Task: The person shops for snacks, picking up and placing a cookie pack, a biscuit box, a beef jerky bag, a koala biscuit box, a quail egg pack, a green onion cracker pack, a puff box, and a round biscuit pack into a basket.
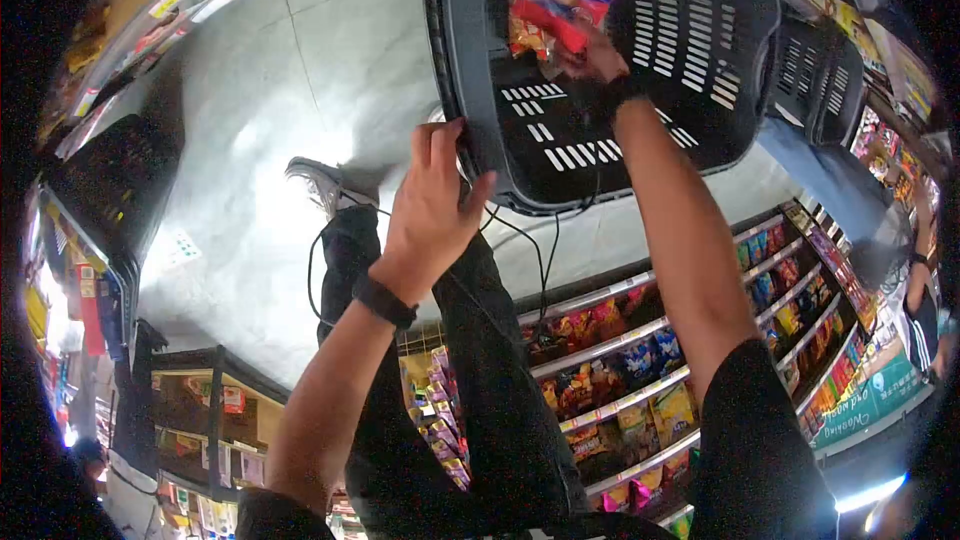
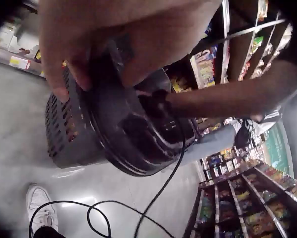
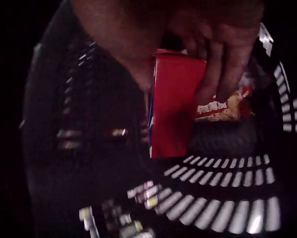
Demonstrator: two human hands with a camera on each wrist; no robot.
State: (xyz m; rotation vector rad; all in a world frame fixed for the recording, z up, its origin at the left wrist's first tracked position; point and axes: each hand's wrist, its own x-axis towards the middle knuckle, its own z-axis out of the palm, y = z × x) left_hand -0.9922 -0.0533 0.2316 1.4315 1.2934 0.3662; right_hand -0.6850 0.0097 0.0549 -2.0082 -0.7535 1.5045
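My left hand grips the near left rim of a dark grey shopping basket. In the left wrist view its fingers hook over the basket wall, with the thumb on the other side. My right hand reaches down inside the basket and holds a red carton with a picture on its broad face. The right wrist view shows thumb and fingers on opposite sides of the carton, whose plain red side faces the camera. Beside it lies a red-and-yellow snack packet, partly hidden by the carton and fingers.
A black cable loops past the basket. Shelves of snack bags stand on the near side. Another dark basket is at the right, near a person. My shoe is on the pale floor.
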